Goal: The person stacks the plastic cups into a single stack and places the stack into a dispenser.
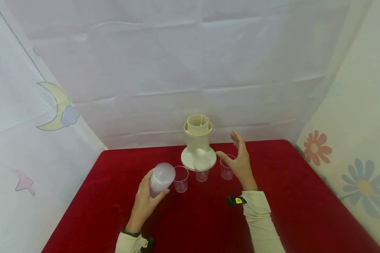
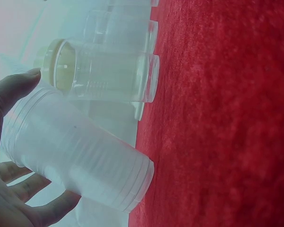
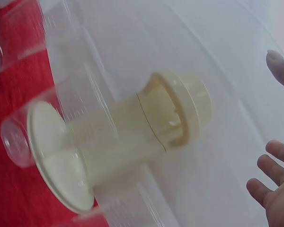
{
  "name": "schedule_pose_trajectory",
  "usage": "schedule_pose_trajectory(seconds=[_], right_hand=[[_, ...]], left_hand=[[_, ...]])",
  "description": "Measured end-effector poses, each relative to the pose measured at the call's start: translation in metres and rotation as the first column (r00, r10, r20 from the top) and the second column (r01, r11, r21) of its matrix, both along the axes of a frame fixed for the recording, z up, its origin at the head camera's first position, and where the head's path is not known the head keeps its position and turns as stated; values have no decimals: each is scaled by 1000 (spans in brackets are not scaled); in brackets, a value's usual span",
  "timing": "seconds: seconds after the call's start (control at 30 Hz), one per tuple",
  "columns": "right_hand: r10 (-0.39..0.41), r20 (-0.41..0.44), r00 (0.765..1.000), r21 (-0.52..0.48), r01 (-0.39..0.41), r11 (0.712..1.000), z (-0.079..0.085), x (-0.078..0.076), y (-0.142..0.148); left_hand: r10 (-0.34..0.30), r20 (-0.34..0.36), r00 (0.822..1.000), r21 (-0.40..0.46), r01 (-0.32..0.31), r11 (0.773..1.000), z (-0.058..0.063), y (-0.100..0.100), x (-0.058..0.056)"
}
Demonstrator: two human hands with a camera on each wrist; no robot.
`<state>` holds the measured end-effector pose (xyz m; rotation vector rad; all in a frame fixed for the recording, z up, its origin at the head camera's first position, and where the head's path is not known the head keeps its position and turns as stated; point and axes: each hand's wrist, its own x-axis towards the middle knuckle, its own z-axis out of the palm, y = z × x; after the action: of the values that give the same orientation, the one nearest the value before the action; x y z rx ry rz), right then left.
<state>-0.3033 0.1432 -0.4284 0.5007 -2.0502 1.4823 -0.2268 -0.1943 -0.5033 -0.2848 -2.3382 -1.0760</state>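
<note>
In the head view my left hand (image 1: 144, 203) grips a nested stack of clear plastic cups (image 1: 162, 174), tilted above the red table. The left wrist view shows thumb and fingers around that stack (image 2: 80, 146). To its right, three single clear cups stand upright in a row: a left cup (image 1: 181, 180), a middle cup (image 1: 201, 172) and a right cup (image 1: 226, 171). My right hand (image 1: 239, 161) is held near the right cup, thumb and fingers spread apart, holding nothing. A cream cup holder (image 1: 197, 142) with a round base stands behind the middle cup.
Red cloth (image 1: 190, 218) covers the table. A white sheet (image 1: 152, 70) hangs behind its back edge, with printed sheets at both sides. The cream holder stands close to the back edge.
</note>
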Motion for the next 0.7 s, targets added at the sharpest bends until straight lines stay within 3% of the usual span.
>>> schedule_pose_trajectory(seconds=[0.13,0.37,0.7], right_hand=[[-37,12,999,-6,37,999,-1,-2,13],[-77,38,996,-36,79,996,23,21,25],[-79,129,988,-18,82,996,15,17,40]], left_hand=[[0,2,1000,-2,0,1000,0,0,0],[-5,10,1000,0,5,1000,1,1,0],[-5,18,1000,2,5,1000,2,1,2]])
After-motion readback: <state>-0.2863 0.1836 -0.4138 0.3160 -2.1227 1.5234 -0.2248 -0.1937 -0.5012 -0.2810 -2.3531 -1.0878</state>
